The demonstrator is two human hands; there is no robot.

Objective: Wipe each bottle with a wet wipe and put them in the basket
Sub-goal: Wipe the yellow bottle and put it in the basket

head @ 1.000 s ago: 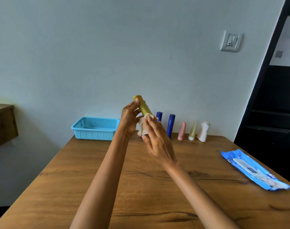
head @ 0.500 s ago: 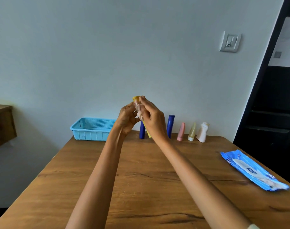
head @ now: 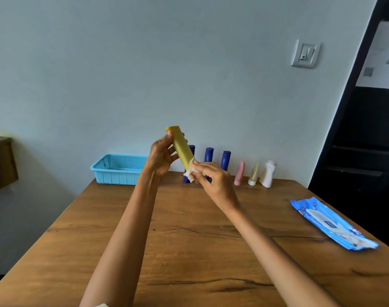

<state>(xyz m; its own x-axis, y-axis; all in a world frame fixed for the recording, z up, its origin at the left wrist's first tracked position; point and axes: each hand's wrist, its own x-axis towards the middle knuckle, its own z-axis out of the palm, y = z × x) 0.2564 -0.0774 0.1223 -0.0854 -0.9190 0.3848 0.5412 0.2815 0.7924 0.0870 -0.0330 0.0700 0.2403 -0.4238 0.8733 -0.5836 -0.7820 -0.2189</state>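
Note:
My left hand grips a tall yellow bottle near its cap and holds it tilted in the air above the table. My right hand pinches a crumpled white wet wipe against the bottle's lower end. Behind my hands three dark blue bottles stand in a row by the wall, the leftmost partly hidden. To their right stand a pink bottle, a pale yellow tube and a white bottle. A light blue basket sits at the table's far left.
A blue pack of wet wipes lies near the right edge of the wooden table. A wooden cabinet juts in at the left. A dark doorway stands on the right, with a light switch on the wall.
My right hand has slid the wipe from the bottle's cap end down to its lower end. The bottle stays tilted in my left hand.

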